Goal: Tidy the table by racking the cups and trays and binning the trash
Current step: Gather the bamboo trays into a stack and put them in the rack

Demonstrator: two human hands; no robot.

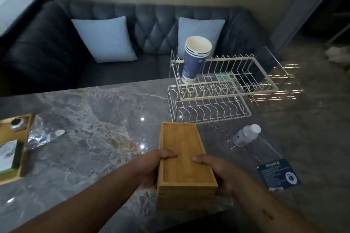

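Observation:
A stack of bamboo trays (182, 159) is held over the near edge of the marble table (91, 119). My left hand (153, 168) grips its left side, thumb on the top rim. My right hand (217, 172) grips the right side, thumb on top too. Beyond it stands a white two-tier wire rack (223, 89). A stack of blue paper cups (195, 58) leans in the rack's upper left corner. A clear plastic bottle (251, 140) with a white cap lies on its side to the right of the trays.
Another bamboo tray (24, 149) holding a small round item and paper sits at the table's left edge, with crumpled clear plastic (40, 134) beside it. A dark blue sofa (147, 34) with two pale cushions runs behind the table.

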